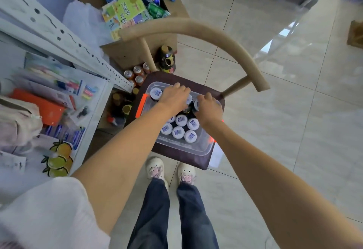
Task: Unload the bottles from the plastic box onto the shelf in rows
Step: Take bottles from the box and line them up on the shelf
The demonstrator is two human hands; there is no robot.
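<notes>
Reaching into the plastic box (pixel 198 148) on the chair (pixel 196 162), both hands curl over bottles (pixel 181 120): left hand (pixel 172 96), right hand (pixel 209 108); grip unclear; next, lifting them toward the shelf (pixel 94 99) at left.

Both arms reach forward to the middle of the picture. The left hand (pixel 175 97) and right hand (pixel 208 107) face palm down, fingers curled.

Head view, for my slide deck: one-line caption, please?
Both hands, left hand and right hand, reach onto white-capped bottles in a clear plastic box on a chair.
</notes>
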